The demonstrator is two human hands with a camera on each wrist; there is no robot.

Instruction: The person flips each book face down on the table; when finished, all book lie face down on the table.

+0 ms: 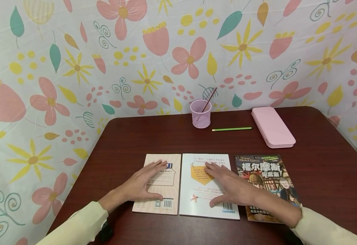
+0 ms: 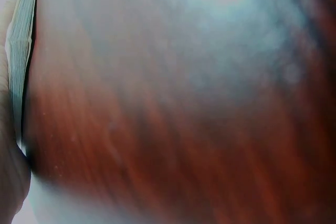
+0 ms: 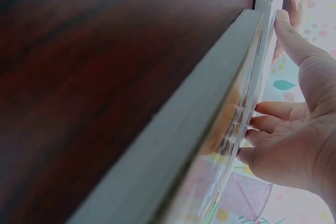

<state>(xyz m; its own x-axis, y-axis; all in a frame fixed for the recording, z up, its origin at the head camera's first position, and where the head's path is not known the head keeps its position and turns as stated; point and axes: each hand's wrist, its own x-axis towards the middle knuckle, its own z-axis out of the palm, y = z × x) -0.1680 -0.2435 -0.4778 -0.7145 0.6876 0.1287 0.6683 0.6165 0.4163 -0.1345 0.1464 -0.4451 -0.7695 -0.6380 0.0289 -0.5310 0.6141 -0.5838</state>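
Three books lie side by side on the dark red-brown table. My left hand (image 1: 140, 183) rests on the beige book (image 1: 170, 190) at the left, back cover up, with fingers extended and thumb spread. On the white book (image 1: 193, 207) in the middle, also back cover up, lies my right hand (image 1: 230, 185), its fingers fairly straight. My right forearm crosses over the dark, colorful-covered book (image 1: 274, 175) at the right. The left wrist view catches page edges (image 2: 21, 51) beside part of the left hand. In the right wrist view, the right fingertips (image 3: 254, 121) touch the white book.
Toward the back stands a pink-purple mesh pen cup (image 1: 201, 117) with one dark red pencil (image 1: 209, 98) in it. A green pencil (image 1: 232, 129) lies beside a pink pencil case (image 1: 273, 127). Floral cloth (image 1: 166, 68) hangs behind the table (image 1: 129, 136).
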